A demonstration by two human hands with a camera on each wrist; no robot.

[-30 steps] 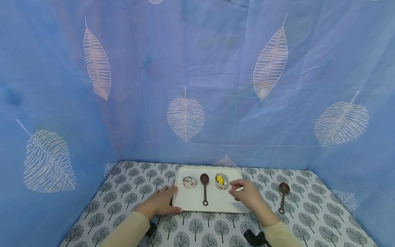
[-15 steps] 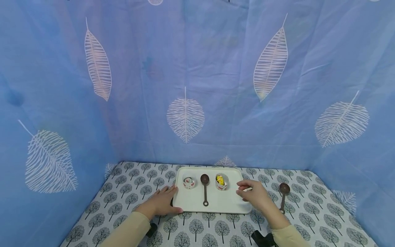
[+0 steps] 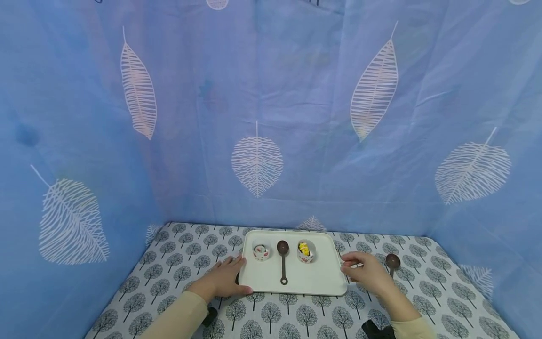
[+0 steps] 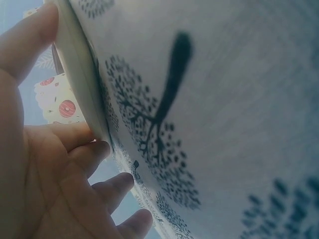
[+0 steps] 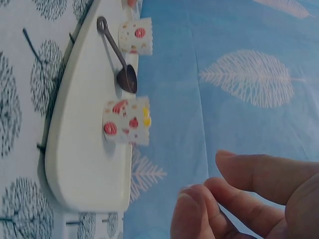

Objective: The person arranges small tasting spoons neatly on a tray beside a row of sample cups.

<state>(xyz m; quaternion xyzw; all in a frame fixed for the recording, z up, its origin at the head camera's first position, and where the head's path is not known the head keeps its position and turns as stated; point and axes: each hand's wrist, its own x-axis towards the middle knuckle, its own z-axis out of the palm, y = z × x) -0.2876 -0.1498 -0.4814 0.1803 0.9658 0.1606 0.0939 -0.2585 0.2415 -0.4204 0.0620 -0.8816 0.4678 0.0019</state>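
A white tray (image 3: 313, 281) lies on the patterned cloth, with my left hand (image 3: 226, 278) at its left side. In the left wrist view, the thumb (image 4: 35, 30) and a finger touch the tray rim (image 4: 82, 64); the other fingers are spread and relaxed. My right hand (image 3: 370, 273) hovers by the tray's right edge, its fingers loosely bent and thumb apart, nothing held. On the tray, a brown scoop (image 3: 283, 266) lies between two printed paper cups. The right cup (image 5: 122, 122) contains yellow pieces (image 3: 303, 248); something pale sits in the left cup (image 3: 261, 255).
A second brown scoop (image 3: 392, 261) lies on the tree-patterned tablecloth (image 3: 271, 313), right of the tray and partly behind my right hand. Blue curtains (image 3: 271, 94) with white leaf prints rise behind and at both sides. Dark straps (image 3: 377, 329) sit near the wrists.
My right hand has moved right, from near the right cup to just past the tray's right edge, covering part of the second scoop. The left hand has stayed in place.
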